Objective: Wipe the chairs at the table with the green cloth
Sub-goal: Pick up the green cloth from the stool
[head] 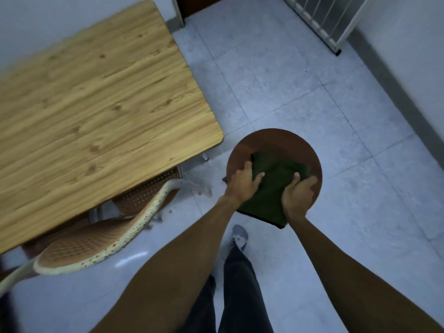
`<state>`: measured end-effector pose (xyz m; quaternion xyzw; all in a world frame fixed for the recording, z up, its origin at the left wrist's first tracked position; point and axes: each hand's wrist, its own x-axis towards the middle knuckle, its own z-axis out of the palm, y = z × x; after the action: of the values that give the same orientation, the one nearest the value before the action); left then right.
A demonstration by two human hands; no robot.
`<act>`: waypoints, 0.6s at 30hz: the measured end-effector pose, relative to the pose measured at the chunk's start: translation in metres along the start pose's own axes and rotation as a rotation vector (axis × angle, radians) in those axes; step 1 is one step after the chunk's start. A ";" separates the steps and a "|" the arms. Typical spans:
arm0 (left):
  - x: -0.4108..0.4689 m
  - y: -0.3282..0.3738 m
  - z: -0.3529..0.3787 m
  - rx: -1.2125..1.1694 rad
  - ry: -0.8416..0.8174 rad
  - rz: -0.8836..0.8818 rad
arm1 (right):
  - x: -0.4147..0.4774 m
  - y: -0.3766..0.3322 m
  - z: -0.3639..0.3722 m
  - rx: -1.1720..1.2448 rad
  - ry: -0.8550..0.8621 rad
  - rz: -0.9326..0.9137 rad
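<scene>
A round brown stool (276, 143) stands on the tiled floor just right of the wooden table (96, 111). The dark green cloth (274, 188) lies folded across its seat and hangs over the near rim. My left hand (242, 181) grips the cloth's left edge, thumb on top. My right hand (299, 195) grips its right edge, thumb pressing down. A perforated brown chair (96, 239) with a cream speckled rim is tucked under the table at lower left.
My leg and grey shoe (239, 236) are on the floor below the stool. A white metal rack (322, 22) leans against the wall at the top right. Debris lies on the tiles by the table leg (205, 156).
</scene>
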<state>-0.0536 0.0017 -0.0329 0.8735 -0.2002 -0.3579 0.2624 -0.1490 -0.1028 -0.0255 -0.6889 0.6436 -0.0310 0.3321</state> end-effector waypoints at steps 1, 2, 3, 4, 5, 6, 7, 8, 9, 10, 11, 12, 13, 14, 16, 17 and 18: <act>-0.013 -0.006 -0.006 -0.022 0.033 -0.005 | -0.010 -0.007 -0.002 -0.019 -0.021 -0.039; -0.029 -0.012 -0.016 -0.048 0.072 -0.013 | -0.024 -0.015 -0.004 -0.024 -0.049 -0.084; -0.046 -0.019 -0.026 -0.068 0.106 -0.019 | -0.039 -0.022 -0.005 -0.023 -0.078 -0.133; -0.064 -0.025 -0.038 -0.091 0.133 -0.028 | -0.056 -0.028 -0.007 -0.022 -0.106 -0.183; -0.081 -0.031 -0.050 -0.104 0.164 -0.032 | -0.074 -0.034 -0.008 -0.021 -0.130 -0.232; -0.097 -0.036 -0.062 -0.110 0.198 -0.030 | -0.090 -0.038 -0.008 -0.013 -0.146 -0.279; -0.115 -0.044 -0.074 -0.112 0.248 -0.022 | -0.109 -0.043 -0.008 0.002 -0.163 -0.332; -0.134 -0.051 -0.087 -0.110 0.306 -0.013 | -0.129 -0.049 -0.008 0.018 -0.177 -0.385; -0.152 -0.061 -0.100 -0.114 0.364 -0.006 | -0.150 -0.054 -0.007 0.032 -0.184 -0.439; -0.171 -0.072 -0.112 -0.123 0.415 -0.004 | -0.172 -0.060 -0.007 0.045 -0.183 -0.490; -0.187 -0.082 -0.122 -0.136 0.455 -0.002 | -0.190 -0.065 -0.005 0.056 -0.180 -0.535; -0.206 -0.095 -0.134 -0.149 0.492 -0.013 | -0.211 -0.069 -0.002 0.060 -0.187 -0.591; -0.224 -0.110 -0.143 -0.159 0.526 -0.026 | -0.231 -0.074 0.001 0.061 -0.205 -0.646; -0.240 -0.125 -0.152 -0.160 0.560 -0.036 | -0.250 -0.078 0.006 0.069 -0.230 -0.693; -0.268 -0.153 -0.167 -0.157 0.615 -0.045 | -0.283 -0.084 0.020 0.078 -0.282 -0.765; -0.281 -0.167 -0.174 -0.155 0.632 -0.054 | -0.300 -0.085 0.029 0.075 -0.297 -0.798; -0.293 -0.182 -0.182 -0.161 0.647 -0.064 | -0.318 -0.086 0.039 0.069 -0.305 -0.831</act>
<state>-0.0859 0.3589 0.1201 0.9242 -0.0499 -0.0848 0.3691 -0.1097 0.1977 0.1094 -0.8743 0.2543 -0.0814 0.4054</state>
